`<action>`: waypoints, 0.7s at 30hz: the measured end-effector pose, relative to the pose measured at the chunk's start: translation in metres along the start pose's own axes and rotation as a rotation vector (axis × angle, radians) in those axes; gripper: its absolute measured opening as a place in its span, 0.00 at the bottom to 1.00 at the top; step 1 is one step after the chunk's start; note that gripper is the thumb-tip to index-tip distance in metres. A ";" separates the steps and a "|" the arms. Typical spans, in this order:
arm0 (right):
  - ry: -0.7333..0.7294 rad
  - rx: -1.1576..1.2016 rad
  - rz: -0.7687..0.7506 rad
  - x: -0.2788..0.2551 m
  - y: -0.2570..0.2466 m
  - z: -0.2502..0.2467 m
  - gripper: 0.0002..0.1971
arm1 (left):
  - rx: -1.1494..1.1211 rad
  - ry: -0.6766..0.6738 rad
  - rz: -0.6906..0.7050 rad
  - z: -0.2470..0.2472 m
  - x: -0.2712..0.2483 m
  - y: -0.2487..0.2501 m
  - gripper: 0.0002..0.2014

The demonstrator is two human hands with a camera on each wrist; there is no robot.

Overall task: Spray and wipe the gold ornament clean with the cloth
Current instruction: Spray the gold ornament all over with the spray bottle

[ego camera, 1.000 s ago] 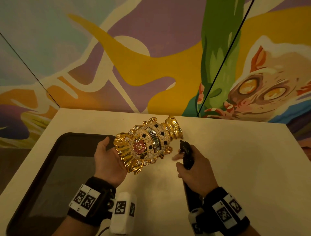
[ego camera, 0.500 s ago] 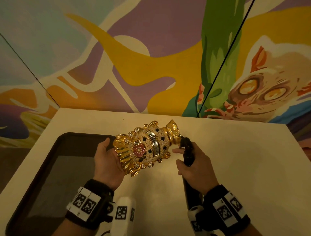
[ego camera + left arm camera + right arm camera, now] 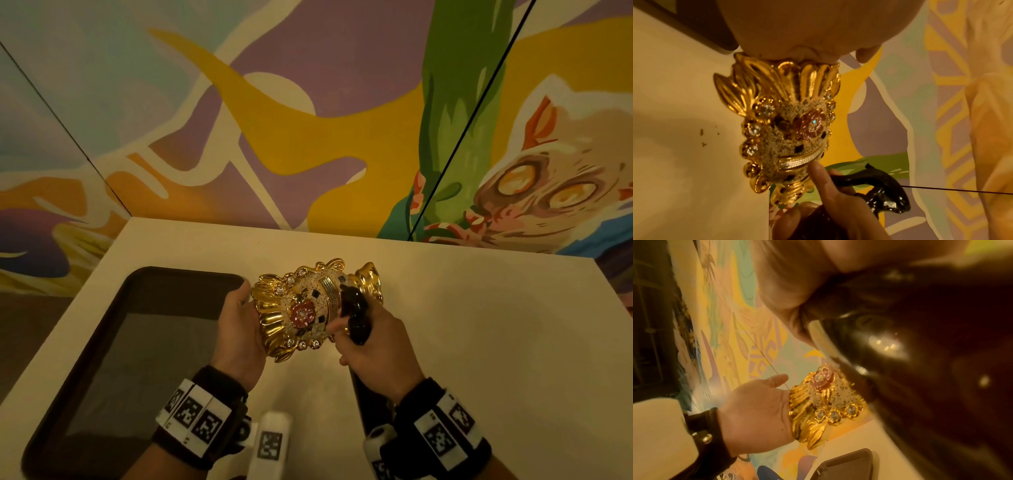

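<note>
The gold ornament [image 3: 310, 310], a vase shape with a pink flower and clear stones, is held above the white table, tilted with its neck to the right. My left hand [image 3: 239, 329] grips its fluted base [image 3: 777, 81] from the left. My right hand [image 3: 376, 353] grips a dark spray bottle [image 3: 356, 322] whose head sits right against the ornament's body, index finger [image 3: 820, 177] stretched out to touch the ornament. In the right wrist view the bottle [image 3: 920, 361] fills the frame beside the ornament [image 3: 824, 402]. No cloth is visible.
A dark tray [image 3: 113, 359] lies on the white table [image 3: 479, 342] to the left of my hands. A painted mural wall [image 3: 308, 120] rises just behind the table's far edge. Bare tabletop stretches to the right.
The right hand brought the spray bottle up and left until its head overlaps the ornament. The left hand lowered the ornament slightly and turned it.
</note>
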State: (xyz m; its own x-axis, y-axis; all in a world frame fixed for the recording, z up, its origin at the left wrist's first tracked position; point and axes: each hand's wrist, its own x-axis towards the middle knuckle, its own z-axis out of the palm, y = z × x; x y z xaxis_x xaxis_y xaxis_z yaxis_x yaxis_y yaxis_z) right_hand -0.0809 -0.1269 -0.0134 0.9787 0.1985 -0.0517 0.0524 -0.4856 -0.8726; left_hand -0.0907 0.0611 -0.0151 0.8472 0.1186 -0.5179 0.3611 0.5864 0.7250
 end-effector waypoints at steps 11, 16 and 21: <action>-0.044 0.067 -0.006 -0.011 0.014 -0.002 0.16 | 0.522 -0.078 0.171 0.000 0.009 -0.005 0.22; -0.003 0.139 0.123 -0.029 0.046 -0.022 0.16 | 1.327 -0.410 0.393 0.001 0.010 0.001 0.29; 0.058 0.175 0.197 -0.047 0.075 -0.038 0.09 | 1.971 -0.563 0.490 0.002 0.017 -0.002 0.37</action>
State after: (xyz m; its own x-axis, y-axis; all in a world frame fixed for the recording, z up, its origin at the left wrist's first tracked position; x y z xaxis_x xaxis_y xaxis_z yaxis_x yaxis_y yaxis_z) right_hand -0.1149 -0.2053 -0.0583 0.9766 0.0633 -0.2054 -0.1705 -0.3540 -0.9196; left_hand -0.0766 0.0601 -0.0245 0.8401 -0.4553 -0.2949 -0.3582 -0.8738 0.3288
